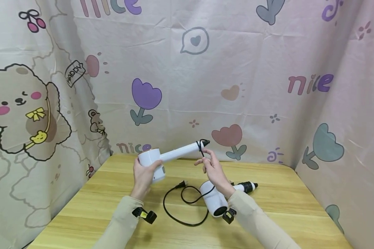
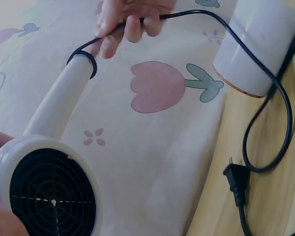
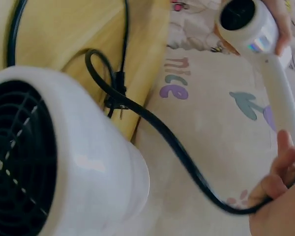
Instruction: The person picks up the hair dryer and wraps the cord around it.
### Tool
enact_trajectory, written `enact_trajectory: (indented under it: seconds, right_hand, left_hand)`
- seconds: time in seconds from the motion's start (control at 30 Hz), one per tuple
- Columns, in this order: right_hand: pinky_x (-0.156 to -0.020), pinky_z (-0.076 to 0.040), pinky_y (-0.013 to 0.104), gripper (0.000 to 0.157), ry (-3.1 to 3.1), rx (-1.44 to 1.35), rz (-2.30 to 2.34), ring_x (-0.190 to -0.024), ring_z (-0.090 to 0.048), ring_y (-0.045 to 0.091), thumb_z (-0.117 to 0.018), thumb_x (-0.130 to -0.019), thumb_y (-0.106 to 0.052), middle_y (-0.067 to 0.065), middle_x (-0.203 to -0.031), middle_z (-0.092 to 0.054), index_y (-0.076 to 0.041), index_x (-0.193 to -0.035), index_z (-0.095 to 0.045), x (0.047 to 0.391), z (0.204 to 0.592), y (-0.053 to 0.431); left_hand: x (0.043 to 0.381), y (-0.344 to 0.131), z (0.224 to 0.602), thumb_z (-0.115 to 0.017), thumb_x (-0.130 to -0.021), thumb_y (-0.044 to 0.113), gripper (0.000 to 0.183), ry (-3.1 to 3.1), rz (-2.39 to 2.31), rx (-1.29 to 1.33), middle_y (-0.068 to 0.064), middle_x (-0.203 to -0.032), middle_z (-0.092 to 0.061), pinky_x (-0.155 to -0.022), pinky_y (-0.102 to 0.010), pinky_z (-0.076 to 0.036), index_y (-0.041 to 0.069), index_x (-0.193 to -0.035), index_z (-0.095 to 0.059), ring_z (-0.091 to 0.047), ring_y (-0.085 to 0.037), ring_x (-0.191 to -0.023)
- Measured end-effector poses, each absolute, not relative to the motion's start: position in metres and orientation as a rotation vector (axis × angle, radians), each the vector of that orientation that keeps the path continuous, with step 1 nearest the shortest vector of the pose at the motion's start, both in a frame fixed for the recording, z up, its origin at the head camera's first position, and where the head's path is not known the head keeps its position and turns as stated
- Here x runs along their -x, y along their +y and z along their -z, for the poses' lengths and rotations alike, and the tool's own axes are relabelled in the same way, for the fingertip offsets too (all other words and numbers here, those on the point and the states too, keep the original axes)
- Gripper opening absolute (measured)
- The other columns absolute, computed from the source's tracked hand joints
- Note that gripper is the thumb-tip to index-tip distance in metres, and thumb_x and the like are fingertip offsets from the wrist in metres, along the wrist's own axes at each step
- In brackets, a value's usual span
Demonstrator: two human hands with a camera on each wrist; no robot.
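Observation:
A white hair dryer [image 1: 178,154] is held up over the table, its handle slanting up to the right. My left hand [image 1: 142,177] grips it round the body, with the dark round grille [image 2: 54,196] facing the left wrist camera. Black power cord [image 2: 206,12] loops round the tip of the handle. Close beside that tip, my right hand [image 1: 215,172] holds the cord between its fingers. From there the cord hangs down and curves over the table to its two-pin plug [image 2: 237,178].
A second white hair dryer [image 1: 212,202] lies on the wooden table [image 1: 90,214] beneath my right wrist. Its handle end carries a wound black cord [image 1: 247,187]. A patterned curtain [image 1: 187,86] hangs behind the table and along both sides.

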State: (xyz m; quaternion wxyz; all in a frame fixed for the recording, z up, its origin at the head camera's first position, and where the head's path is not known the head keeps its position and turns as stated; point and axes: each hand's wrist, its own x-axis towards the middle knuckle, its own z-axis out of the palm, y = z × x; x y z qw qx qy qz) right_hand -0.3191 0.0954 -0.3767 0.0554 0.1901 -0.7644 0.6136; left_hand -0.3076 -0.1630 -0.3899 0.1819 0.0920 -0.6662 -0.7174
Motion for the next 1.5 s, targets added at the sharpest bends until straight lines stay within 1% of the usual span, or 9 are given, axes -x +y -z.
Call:
enact_trajectory:
  seconds: [0.23,0.4,0.6,0.7,0.83,0.9,1.03,1.23,1.5]
  right_hand:
    - [-0.046,-0.026,0.018,0.031,-2.431,-0.494,-2.087,-0.054,-0.031,0.007,-0.04,-0.106,-0.019,0.005,-0.092,-0.065,-0.005,-0.125,-0.061,0.33,0.387,0.113]
    - [-0.047,-0.026,0.018,0.023,-2.374,-0.354,-2.379,-0.052,-0.028,0.006,-0.049,-0.103,-0.02,-0.006,-0.063,-0.041,-0.003,-0.106,-0.064,0.343,0.389,0.135]
    - [-0.056,-0.024,0.024,0.013,-2.312,-0.215,-2.594,-0.055,-0.023,0.012,-0.058,-0.098,-0.016,-0.008,-0.051,-0.026,-0.008,-0.088,-0.062,0.362,0.38,0.159]
    - [-0.056,-0.024,0.025,0.013,-2.411,-0.172,-2.44,-0.053,-0.022,0.012,-0.062,-0.095,-0.017,-0.005,-0.055,-0.027,-0.01,-0.085,-0.065,0.369,0.375,0.167]
    - [-0.059,-0.033,0.027,0.018,-2.659,-0.141,-1.91,-0.054,-0.03,0.012,-0.065,-0.092,-0.021,0.006,-0.08,-0.057,-0.012,-0.076,-0.066,0.373,0.367,0.17]
    - [-0.07,-0.041,0.029,0.019,-2.727,-0.145,-1.678,-0.064,-0.043,0.012,-0.067,-0.091,-0.024,0.011,-0.103,-0.066,-0.012,-0.077,-0.07,0.373,0.363,0.169]
    - [-0.093,-0.048,0.041,0.018,-2.735,-0.233,-1.447,-0.1,-0.059,0.02,-0.072,-0.089,-0.027,0.008,-0.107,-0.07,-0.01,-0.09,-0.077,0.372,0.355,0.166]
    - [-0.067,-0.051,0.03,0.02,-2.669,-0.335,-1.132,-0.081,-0.063,0.018,-0.077,-0.084,-0.03,0.005,-0.094,-0.073,-0.012,-0.093,-0.078,0.368,0.343,0.157]
    - [-0.044,-0.03,0.023,0.017,-2.554,-0.422,-1.02,-0.049,-0.039,0.013,-0.077,-0.084,-0.031,0.001,-0.067,-0.065,-0.014,-0.087,-0.077,0.359,0.335,0.145]
  left_hand:
    - [0.311,-0.169,0.389,-0.078,-0.081,0.02,0.084,-1.838,2.173,-0.277,-0.013,-0.131,-0.046,-0.078,-0.033,-0.058,0.011,-0.148,-0.028,-0.057,-0.024,-0.102]
    - [0.308,-0.177,0.388,-0.077,-0.083,0.024,0.078,-1.939,2.186,-0.25,-0.012,-0.127,-0.05,-0.076,-0.034,-0.058,0.014,-0.145,-0.032,-0.061,-0.019,-0.093]
    - [0.307,-0.181,0.381,-0.075,-0.083,0.025,0.074,-2.046,2.204,-0.136,-0.015,-0.123,-0.053,-0.075,-0.039,-0.06,0.011,-0.143,-0.034,-0.065,-0.02,-0.089]
    - [0.308,-0.18,0.38,-0.075,-0.083,0.023,0.073,-2.086,2.216,-0.085,-0.016,-0.121,-0.054,-0.075,-0.041,-0.061,0.009,-0.143,-0.035,-0.065,-0.021,-0.089]
    - [0.309,-0.181,0.383,-0.074,-0.082,0.017,0.073,-2.162,2.193,-0.025,-0.018,-0.124,-0.053,-0.077,-0.042,-0.061,0.009,-0.143,-0.035,-0.065,-0.023,-0.09]
    - [0.309,-0.182,0.385,-0.074,-0.081,0.014,0.074,-2.19,2.167,0.023,-0.018,-0.126,-0.051,-0.078,-0.042,-0.06,0.01,-0.143,-0.035,-0.064,-0.024,-0.093]
    - [0.309,-0.182,0.385,-0.077,-0.08,0.015,0.077,-2.248,2.075,0.135,-0.02,-0.128,-0.049,-0.078,-0.041,-0.06,0.01,-0.143,-0.033,-0.061,-0.027,-0.099]
    - [0.307,-0.179,0.382,-0.079,-0.08,0.026,0.076,-2.316,1.877,0.214,-0.022,-0.122,-0.053,-0.074,-0.039,-0.061,0.008,-0.14,-0.035,-0.062,-0.028,-0.097]
    - [0.31,-0.176,0.385,-0.082,-0.076,0.021,0.08,-2.331,1.781,0.229,-0.02,-0.12,-0.054,-0.077,-0.039,-0.059,0.009,-0.14,-0.036,-0.06,-0.03,-0.099]
